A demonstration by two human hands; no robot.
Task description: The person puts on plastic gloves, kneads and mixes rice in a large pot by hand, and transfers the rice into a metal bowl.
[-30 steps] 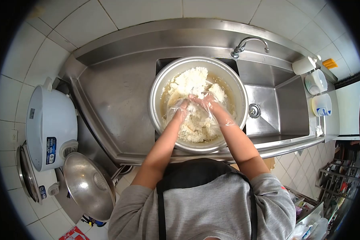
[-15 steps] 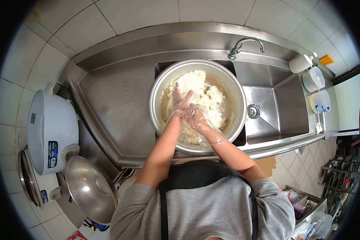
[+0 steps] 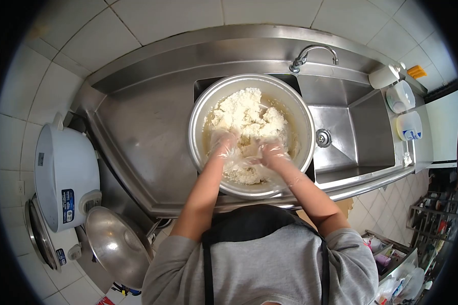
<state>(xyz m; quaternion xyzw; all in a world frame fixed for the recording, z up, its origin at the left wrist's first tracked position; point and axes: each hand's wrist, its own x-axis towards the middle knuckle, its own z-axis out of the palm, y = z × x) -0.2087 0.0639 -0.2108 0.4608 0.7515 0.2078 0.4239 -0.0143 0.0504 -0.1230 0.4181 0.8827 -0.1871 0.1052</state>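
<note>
A large round metal pot holds a white, crumbly mass that looks like cooked rice, heaped toward its far side. Clear plastic gloves cover both of my hands. My left hand is in the left part of the pot against the rice, its fingers blurred and partly sunk in it. On the right, my right hand touches the nearer rice, fingers pointing inward and smeared by motion. A gap with loose rice lies between the hands. Whether either hand grips a clump cannot be made out.
The pot sits over a basin in a steel counter. A faucet and a second basin are to the right, with plastic containers beyond. Left stand a rice cooker and a metal bowl.
My hands were together over the middle of the rice, the left one with fingers spread. They have moved apart, and both now sit lower on the rice.
</note>
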